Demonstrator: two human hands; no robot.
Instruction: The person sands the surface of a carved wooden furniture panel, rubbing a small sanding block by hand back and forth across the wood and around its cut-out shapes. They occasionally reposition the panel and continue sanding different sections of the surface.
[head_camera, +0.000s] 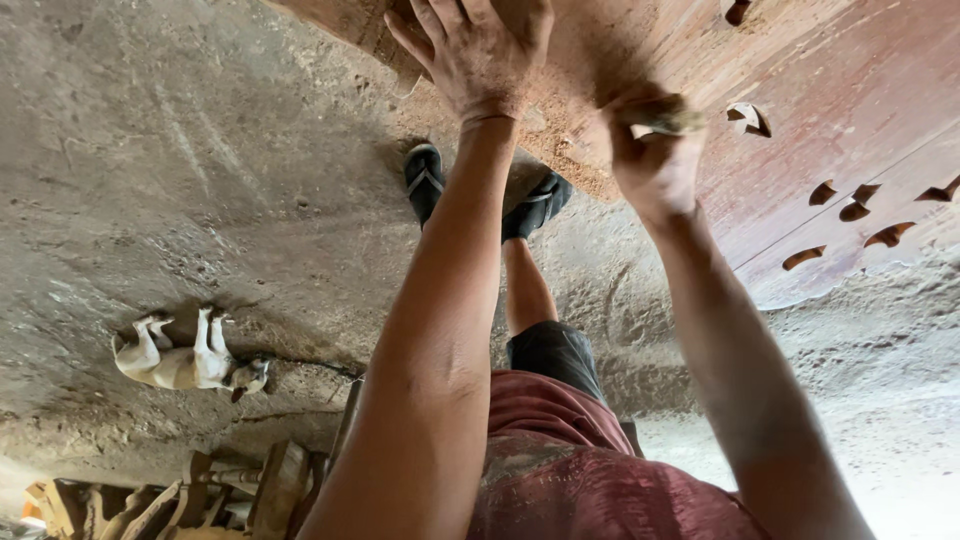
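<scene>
Sawdust (560, 120) lies along the near edge of a big reddish wooden panel (850, 90) with carved cut-outs. The left hand (478, 50) rests flat on it, fingers spread. The right hand (655, 150) pinches a small sanding pad (665, 118) against the wood. The panel looks heavy and stiff; the edges seem the best place to hold it.

An open woodworking yard with a rough concrete floor (200, 170), where a large reddish carved wooden panel (840, 90) lies dusted with sawdust (570, 120). Stacked carved timber pieces (200, 495) sit at the edge, and a small white-and-tan dog (185, 362) stands nearby on the ground.
</scene>
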